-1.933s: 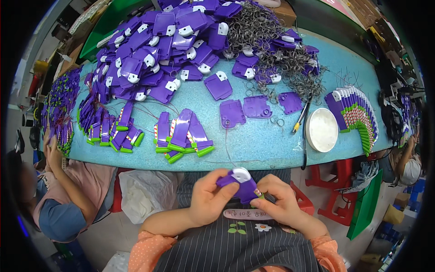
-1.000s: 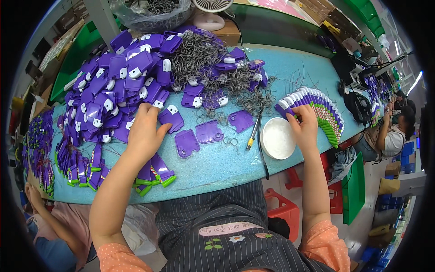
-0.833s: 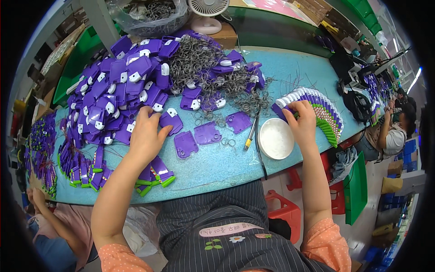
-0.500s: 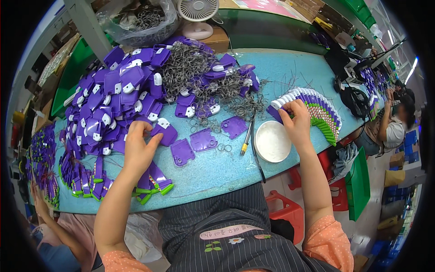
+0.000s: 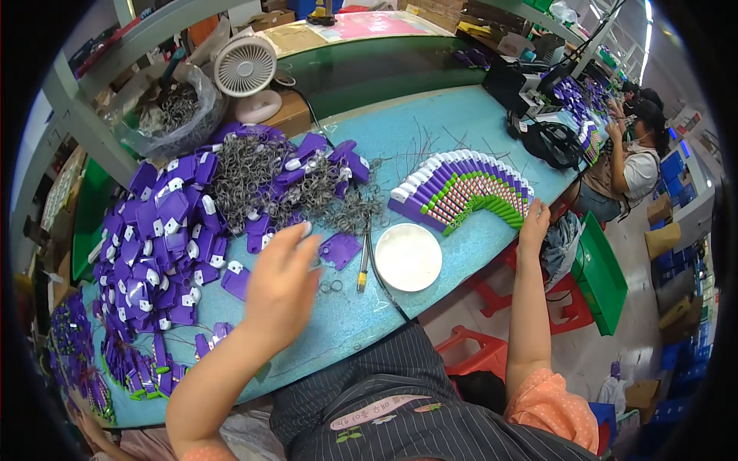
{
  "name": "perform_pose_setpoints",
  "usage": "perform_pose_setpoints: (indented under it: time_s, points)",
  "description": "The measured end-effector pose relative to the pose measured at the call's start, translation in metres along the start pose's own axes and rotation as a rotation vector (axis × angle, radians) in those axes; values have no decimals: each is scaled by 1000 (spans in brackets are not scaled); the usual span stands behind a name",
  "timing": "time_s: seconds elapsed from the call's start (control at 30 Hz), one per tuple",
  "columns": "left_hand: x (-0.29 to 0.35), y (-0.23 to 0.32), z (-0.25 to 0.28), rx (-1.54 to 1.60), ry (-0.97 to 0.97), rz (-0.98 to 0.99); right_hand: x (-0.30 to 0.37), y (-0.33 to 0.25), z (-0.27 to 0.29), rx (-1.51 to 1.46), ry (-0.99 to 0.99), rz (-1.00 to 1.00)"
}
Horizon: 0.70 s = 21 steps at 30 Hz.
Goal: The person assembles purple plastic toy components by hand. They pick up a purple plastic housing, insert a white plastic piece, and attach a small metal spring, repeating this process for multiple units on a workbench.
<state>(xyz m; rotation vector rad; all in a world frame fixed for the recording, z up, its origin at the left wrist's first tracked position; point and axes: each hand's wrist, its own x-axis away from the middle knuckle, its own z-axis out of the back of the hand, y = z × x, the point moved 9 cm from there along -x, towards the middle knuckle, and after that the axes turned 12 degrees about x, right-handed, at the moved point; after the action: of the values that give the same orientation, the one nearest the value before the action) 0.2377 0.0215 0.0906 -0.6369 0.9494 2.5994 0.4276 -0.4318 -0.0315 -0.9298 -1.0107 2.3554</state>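
Note:
My left hand (image 5: pixel 283 288) is smeared by motion above the table, over the spot where loose purple plastic plates lie; whether it holds anything cannot be made out. A flat purple plate (image 5: pixel 340 250) shows just past its fingers, and a purple case with a white tip (image 5: pixel 236 280) lies to its left. At the right end of a fan of overlapping purple cases with white tips and green ends (image 5: pixel 461 184), my right hand (image 5: pixel 534 224) rests with fingers stretched against the last ones. A white round bowl (image 5: pixel 408 257) stands between the hands.
A heap of purple cases (image 5: pixel 157 238) fills the left, beside a pile of grey metal rings (image 5: pixel 257 177). A yellow-ended cutter knife (image 5: pixel 363 273) and dark cable lie beside the bowl. Behind stand a white fan (image 5: pixel 246 67) and a plastic bag (image 5: pixel 165 111). Another person (image 5: pixel 634 165) sits far right.
The view has turned. My right hand has moved from the left end of the fanned row to its right end. My left hand has left the heap's edge and moved right over the loose plates.

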Motion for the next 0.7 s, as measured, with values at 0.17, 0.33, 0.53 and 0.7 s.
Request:
perform_pose_setpoints:
  time_s: [0.17, 0.33, 0.53, 0.7]
  points:
    - [-83, 17, -123, -306, -258, -377, -21, 14, -31, -25, -161, 97]
    - [-121, -1, -183, -428, -523, -278, -19, -27, -36, 25, -105, 339]
    - [-144, -7, -213, -260, -600, -275, -60, -15, -49, -81, -255, 442]
    - [-169, -3, -229, -271, -595, -277, -111, -5, -73, -113, -354, 454]
